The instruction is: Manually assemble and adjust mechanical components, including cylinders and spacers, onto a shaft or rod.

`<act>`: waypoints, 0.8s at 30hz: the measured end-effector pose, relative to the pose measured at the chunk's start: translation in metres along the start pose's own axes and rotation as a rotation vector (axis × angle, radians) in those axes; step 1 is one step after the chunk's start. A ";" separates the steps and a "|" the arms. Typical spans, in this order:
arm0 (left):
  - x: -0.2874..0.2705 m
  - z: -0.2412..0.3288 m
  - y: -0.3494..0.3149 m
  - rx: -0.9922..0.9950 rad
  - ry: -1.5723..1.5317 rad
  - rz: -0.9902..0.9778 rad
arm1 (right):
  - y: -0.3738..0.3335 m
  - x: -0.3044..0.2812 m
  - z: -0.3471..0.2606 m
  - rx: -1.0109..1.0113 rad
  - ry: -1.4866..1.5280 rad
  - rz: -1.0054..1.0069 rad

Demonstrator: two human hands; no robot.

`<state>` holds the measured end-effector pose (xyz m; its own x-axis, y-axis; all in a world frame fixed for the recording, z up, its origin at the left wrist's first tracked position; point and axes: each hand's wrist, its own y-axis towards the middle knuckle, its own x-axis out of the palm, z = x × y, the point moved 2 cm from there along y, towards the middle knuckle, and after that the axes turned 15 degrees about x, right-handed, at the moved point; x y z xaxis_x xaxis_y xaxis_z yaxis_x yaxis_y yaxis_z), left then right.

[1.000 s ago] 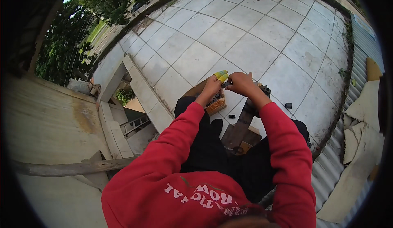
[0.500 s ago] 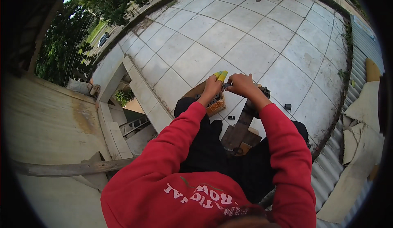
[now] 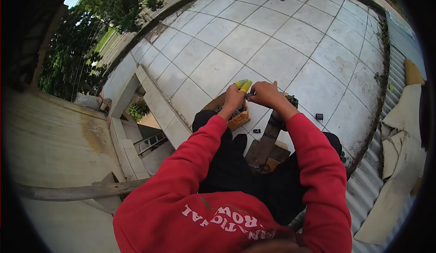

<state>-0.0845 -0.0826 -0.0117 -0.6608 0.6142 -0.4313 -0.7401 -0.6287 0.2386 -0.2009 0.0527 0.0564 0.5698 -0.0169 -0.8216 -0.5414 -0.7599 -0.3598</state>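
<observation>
My left hand [image 3: 232, 100] and my right hand [image 3: 267, 94] meet in front of me above the tiled floor. Bright yellow wrapping [image 3: 244, 86] covers fingertips of the left hand. Between the two hands is a small dark grey piece [image 3: 249, 96], pinched by the fingers of both; its kind is too small to make out. Just below the left hand stands an orange crate [image 3: 240, 120] holding several dark round pieces. Under my right forearm lies a dark, long metal and wood device [image 3: 268, 139], partly hidden by the arm.
A small black piece [image 3: 257, 131] lies on the tiles between crate and device. Farther right sits a short black cylinder [image 3: 319, 116]. Corrugated sheeting [image 3: 363, 198] runs along the right. At left are a low tiled wall [image 3: 156, 89] and a wooden pole [image 3: 81, 190].
The yellow-wrapped fingertips have spread slightly and turned. Both hands stay together around the small dark piece, otherwise almost in the same place.
</observation>
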 end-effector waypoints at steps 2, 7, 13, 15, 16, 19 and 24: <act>-0.003 -0.002 -0.001 0.144 0.049 0.052 | 0.001 -0.001 -0.005 -0.012 -0.003 -0.007; 0.003 0.015 0.007 0.010 0.365 -0.029 | 0.004 0.003 0.002 -0.008 -0.024 -0.006; 0.001 0.016 0.002 -0.184 -0.020 -0.090 | 0.003 0.006 0.008 -0.001 -0.006 0.016; -0.017 -0.009 0.002 -0.096 0.060 -0.037 | 0.003 0.002 -0.010 -0.048 -0.001 0.025; -0.014 -0.008 0.001 -0.018 0.111 -0.019 | 0.002 0.003 -0.008 -0.052 -0.002 0.024; -0.008 -0.001 0.005 0.047 0.264 -0.057 | 0.002 0.003 -0.004 -0.045 -0.005 0.016; 0.009 0.025 -0.001 -0.176 -0.014 -0.119 | -0.001 0.007 0.013 -0.005 -0.015 0.020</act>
<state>-0.0925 -0.0643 0.0060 -0.5723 0.6951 -0.4352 -0.7808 -0.6240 0.0301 -0.2040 0.0614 0.0453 0.5497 -0.0226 -0.8350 -0.5497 -0.7625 -0.3413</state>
